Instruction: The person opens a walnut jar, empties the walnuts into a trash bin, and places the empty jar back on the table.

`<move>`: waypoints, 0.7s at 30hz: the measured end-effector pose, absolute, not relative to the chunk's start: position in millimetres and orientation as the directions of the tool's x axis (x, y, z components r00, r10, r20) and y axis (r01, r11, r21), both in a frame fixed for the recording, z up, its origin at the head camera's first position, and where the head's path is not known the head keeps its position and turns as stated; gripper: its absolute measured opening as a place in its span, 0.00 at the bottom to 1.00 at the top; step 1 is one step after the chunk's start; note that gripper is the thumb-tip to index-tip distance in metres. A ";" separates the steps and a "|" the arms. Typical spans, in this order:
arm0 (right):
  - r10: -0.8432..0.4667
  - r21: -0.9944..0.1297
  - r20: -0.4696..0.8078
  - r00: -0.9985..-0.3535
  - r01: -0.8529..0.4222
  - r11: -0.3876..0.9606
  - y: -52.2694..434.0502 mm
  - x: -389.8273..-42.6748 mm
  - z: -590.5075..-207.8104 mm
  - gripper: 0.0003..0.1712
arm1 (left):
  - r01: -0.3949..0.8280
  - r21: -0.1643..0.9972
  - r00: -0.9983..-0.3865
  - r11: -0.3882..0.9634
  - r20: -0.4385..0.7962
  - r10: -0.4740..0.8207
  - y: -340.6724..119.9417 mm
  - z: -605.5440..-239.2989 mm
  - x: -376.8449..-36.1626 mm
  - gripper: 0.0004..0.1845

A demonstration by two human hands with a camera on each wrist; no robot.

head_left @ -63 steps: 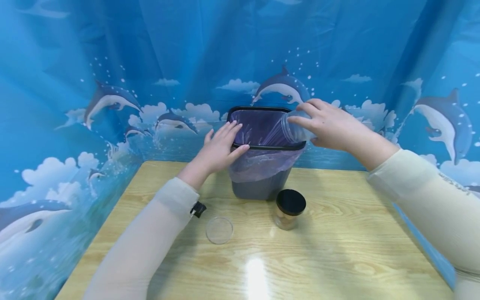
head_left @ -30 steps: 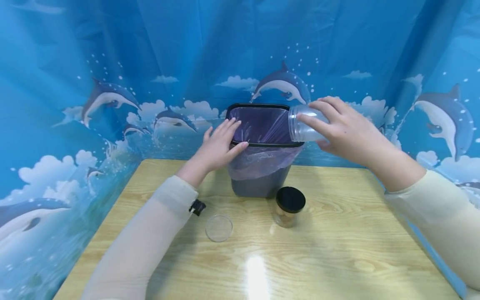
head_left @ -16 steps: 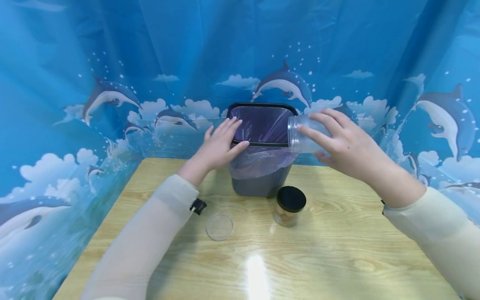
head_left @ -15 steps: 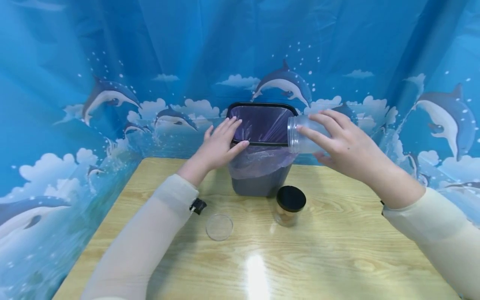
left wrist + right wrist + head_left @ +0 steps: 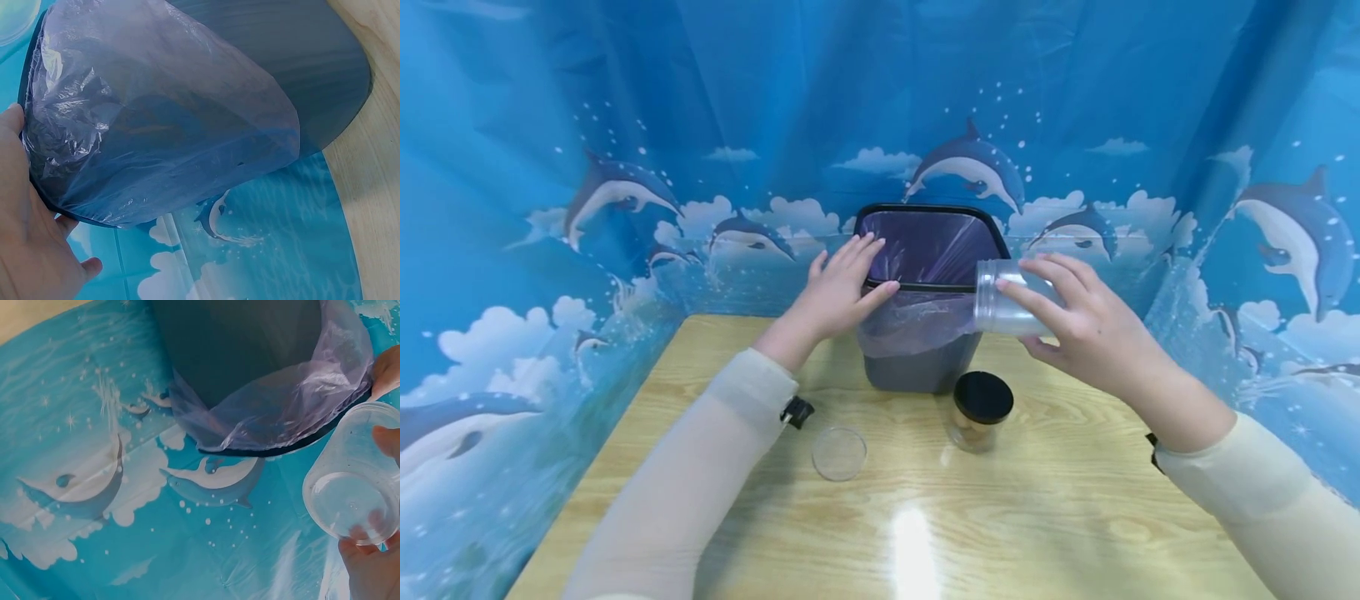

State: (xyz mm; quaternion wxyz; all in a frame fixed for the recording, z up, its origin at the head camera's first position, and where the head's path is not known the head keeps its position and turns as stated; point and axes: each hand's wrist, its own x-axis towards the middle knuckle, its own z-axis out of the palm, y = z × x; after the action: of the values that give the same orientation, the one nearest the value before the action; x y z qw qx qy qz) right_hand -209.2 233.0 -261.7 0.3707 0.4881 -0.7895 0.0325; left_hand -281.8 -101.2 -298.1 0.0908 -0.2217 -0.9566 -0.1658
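Note:
My right hand (image 5: 1090, 333) holds a clear plastic jar (image 5: 997, 298) lying on its side, its threaded mouth facing left. The jar is just outside the right front corner of a dark grey trash bin (image 5: 910, 375), below rim height. In the right wrist view no contents show through the jar (image 5: 347, 469), and my fingers and thumb grip its sides. A translucent purple bag (image 5: 917, 321) lines the bin and folds over its black rim. My left hand (image 5: 831, 304) rests on the bin's left front corner, with straight fingers over the rim and the thumb along its front.
A second jar (image 5: 973, 433) with a black lid (image 5: 982, 397) and light brown contents stands before the bin. To its left a clear round disc (image 5: 839, 454) lies flat on the wooden table (image 5: 1037, 500). A blue dolphin-print curtain (image 5: 775, 125) hangs close behind the bin.
My right hand has drawn the jar out from over the bin's opening, then lowered it towards me beside the rim. The left hand and bin have stayed in place.

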 end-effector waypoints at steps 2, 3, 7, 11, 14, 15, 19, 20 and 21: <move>-0.739 0.297 0.620 -0.264 -0.792 0.533 232.9 -205.1 -265.6 0.52 | 0.455 0.281 -0.885 0.845 0.250 0.394 -100.6 -298.0 -281.6 0.43; -0.736 0.291 0.619 -0.273 -0.791 0.538 233.0 -203.0 -267.6 0.51 | 0.455 0.283 -0.885 0.844 0.250 0.393 -100.4 -298.1 -281.5 0.43; -0.725 0.261 0.626 -0.288 -0.799 0.542 232.2 -196.7 -275.7 0.43 | 0.451 0.288 -0.887 0.845 0.250 0.388 -100.5 -298.4 -281.2 0.43; -0.703 0.234 0.665 -0.250 -0.825 0.514 229.8 -194.8 -285.0 0.37 | 0.454 0.290 -0.886 0.843 0.253 0.390 -100.8 -298.7 -281.3 0.43; -0.684 0.213 0.692 -0.232 -0.839 0.500 228.1 -194.7 -292.6 0.39 | 0.455 0.284 -0.885 0.844 0.253 0.391 -100.6 -298.9 -281.6 0.43; -0.679 0.205 0.695 -0.236 -0.840 0.503 227.8 -194.3 -295.0 0.41 | 0.455 0.282 -0.885 0.845 0.252 0.392 -100.5 -298.9 -281.9 0.44; -0.654 0.177 0.713 -0.253 -0.838 0.517 225.4 -193.6 -304.3 0.37 | 0.455 0.280 -0.885 0.846 0.250 0.393 -101.2 -299.0 -282.0 0.44; -0.648 0.170 0.717 -0.256 -0.838 0.519 224.6 -193.3 -306.4 0.34 | 0.455 0.278 -0.885 0.846 0.251 0.393 -101.4 -299.0 -282.0 0.44; -0.642 0.163 0.722 -0.257 -0.838 0.520 223.7 -193.2 -308.4 0.31 | 0.452 0.278 -0.886 0.847 0.250 0.391 -101.6 -298.7 -281.7 0.44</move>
State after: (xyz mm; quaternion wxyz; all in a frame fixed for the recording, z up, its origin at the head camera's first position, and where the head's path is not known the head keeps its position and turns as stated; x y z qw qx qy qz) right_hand -193.2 223.7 -308.4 0.3843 0.4728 -0.7825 0.1279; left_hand -281.7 -101.6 -298.7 0.0921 -0.2203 -0.9567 -0.1666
